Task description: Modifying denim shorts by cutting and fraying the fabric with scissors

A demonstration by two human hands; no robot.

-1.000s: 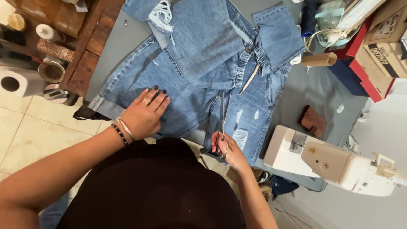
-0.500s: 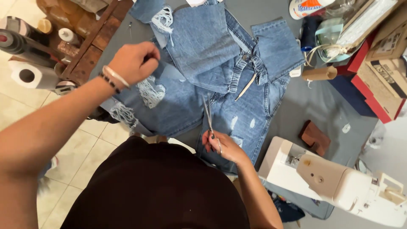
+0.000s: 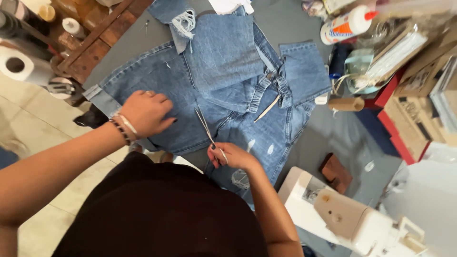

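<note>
View from above a grey desk covered with sewing work. At far left, beyond the desk edge, a roll of white paper stands on the tiled floor beside a wooden shelf holding small spools.

Next, the left hand, with bracelets at the wrist, lies palm down on a pair of blue jeans spread flat over the middle of the desk. Its grip is spread and pressing the denim flat, holding nothing.

Just right of it, near the lower edge of the denim, the right hand holds a pair of scissors. Its grip is closed around the handles, and the blades point up and away into the fabric, looking nearly closed.

Risk, as a judgement: the blade tips sit close to the left fingers, so a slip of the pressing hand could bring them into the cut. The denim is layered and folded, so the blades could also catch a lower layer, or the cloth could shift and the cut wander.

Further right, a white glue bottle lies among clutter and cardboard boxes. At lower right stands a white sewing machine.
</note>
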